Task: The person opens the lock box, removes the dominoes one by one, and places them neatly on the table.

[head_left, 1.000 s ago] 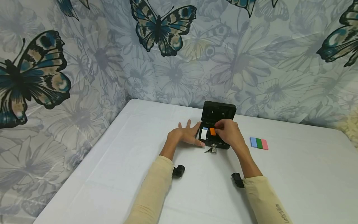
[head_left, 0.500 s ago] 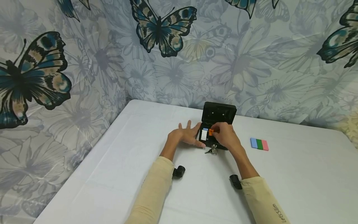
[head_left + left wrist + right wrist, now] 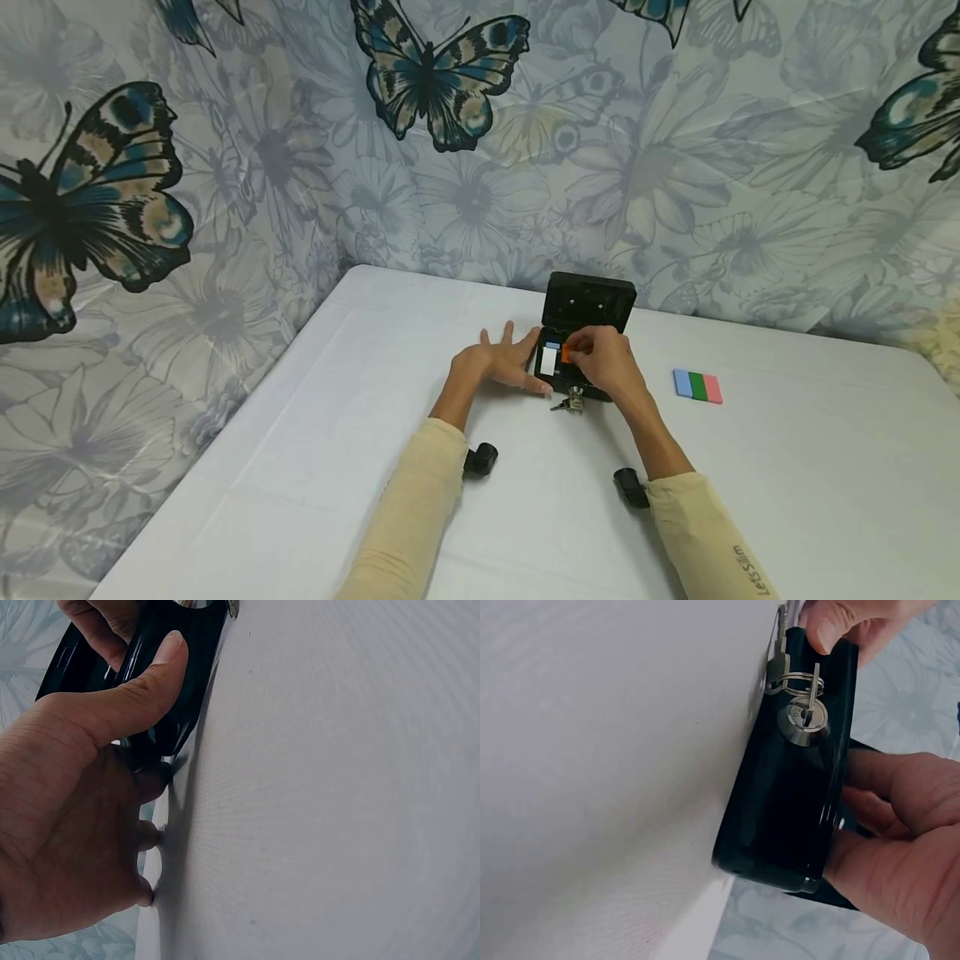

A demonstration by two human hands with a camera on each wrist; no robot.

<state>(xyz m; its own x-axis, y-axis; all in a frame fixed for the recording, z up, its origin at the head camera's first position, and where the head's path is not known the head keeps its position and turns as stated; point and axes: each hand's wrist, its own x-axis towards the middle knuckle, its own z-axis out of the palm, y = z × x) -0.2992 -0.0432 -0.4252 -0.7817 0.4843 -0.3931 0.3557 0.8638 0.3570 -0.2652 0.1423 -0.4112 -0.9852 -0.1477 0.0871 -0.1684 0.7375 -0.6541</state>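
Note:
A small black cash box (image 3: 588,302) stands on the table with its lid raised. My left hand (image 3: 501,362) rests beside its left side, fingers spread on the tabletop. In the left wrist view its thumb (image 3: 142,694) lies along the box's front. My right hand (image 3: 604,360) is inside the box, pinching an orange flat block (image 3: 566,354); in the right wrist view the fingertips are hidden behind the front wall. A white block (image 3: 549,361) and a blue block (image 3: 552,345) lie in the box's left part. A key (image 3: 814,690) sits in the front lock (image 3: 803,720).
To the right of the box, a blue block (image 3: 682,382), a green block (image 3: 697,386) and a pink block (image 3: 712,388) lie side by side. A second key (image 3: 560,406) hangs from the ring. A white cloth (image 3: 300,400) covers the table; butterfly-patterned fabric (image 3: 465,200) rises behind it.
My right hand has shifted slightly left and its fingers have come over the orange block, covering more of it. The left hand and the box have stayed put.

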